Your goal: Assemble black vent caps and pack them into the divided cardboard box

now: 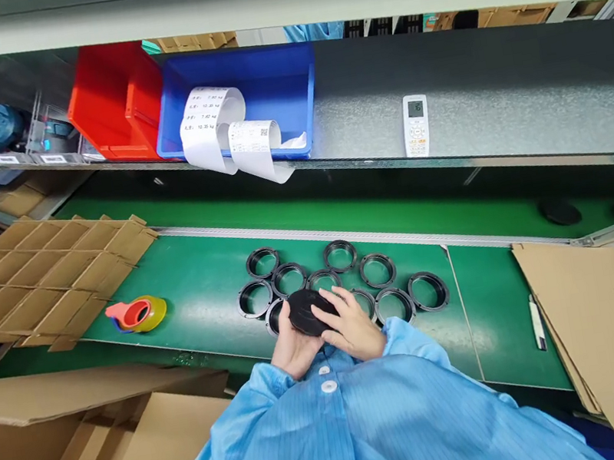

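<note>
Head view: a round black disc [304, 312] is gripped closed between both hands, its lower edge held by the left hand [294, 350], its right side covered by the right hand [351, 324], amid black rings [426, 274].

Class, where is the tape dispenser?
In the head view, the tape dispenser sits left on the green bench, between the cardboard divider and the black rings.
</note>
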Demonstrator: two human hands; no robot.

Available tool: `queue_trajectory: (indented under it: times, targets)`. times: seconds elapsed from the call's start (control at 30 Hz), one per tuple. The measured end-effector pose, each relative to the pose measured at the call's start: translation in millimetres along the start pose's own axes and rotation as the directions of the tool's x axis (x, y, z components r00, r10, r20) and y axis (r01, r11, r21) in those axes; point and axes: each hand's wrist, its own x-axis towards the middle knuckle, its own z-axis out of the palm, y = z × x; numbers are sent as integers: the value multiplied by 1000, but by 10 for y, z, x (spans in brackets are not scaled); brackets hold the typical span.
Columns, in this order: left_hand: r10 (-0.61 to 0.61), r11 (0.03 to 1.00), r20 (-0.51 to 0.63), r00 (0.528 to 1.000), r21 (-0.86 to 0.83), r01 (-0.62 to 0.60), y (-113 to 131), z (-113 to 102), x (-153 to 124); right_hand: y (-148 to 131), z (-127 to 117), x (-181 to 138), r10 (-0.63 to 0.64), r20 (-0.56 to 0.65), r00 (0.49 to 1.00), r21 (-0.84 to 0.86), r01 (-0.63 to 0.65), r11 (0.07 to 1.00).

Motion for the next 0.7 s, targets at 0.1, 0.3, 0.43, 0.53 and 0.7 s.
queue_trajectory:
  times: [0.1,0.3,0.43,0.53,0.7]
  targets:
    - [-111,990,-52,992,79,115,-17,-22,-6,125,83,71,72,117,991,129,-87,988]
    - [-52,996,-102,993,69,59,83,-231,-111,141,334,579,-20,462,886,306,-138,942]
    - [103,987,-266,958,146,-65,247,-571,-243,151,648,1250,114,435,893,109,-178,978]
    - [123,992,-341,932,73,-104,390,-866,-404,209,919,1928,323,298,898,-149,-290,945]
    - [137,980,-433,891,-75,-187,599,-1341,-686,365,1419,2754,419,215,882,-393,-314,864]
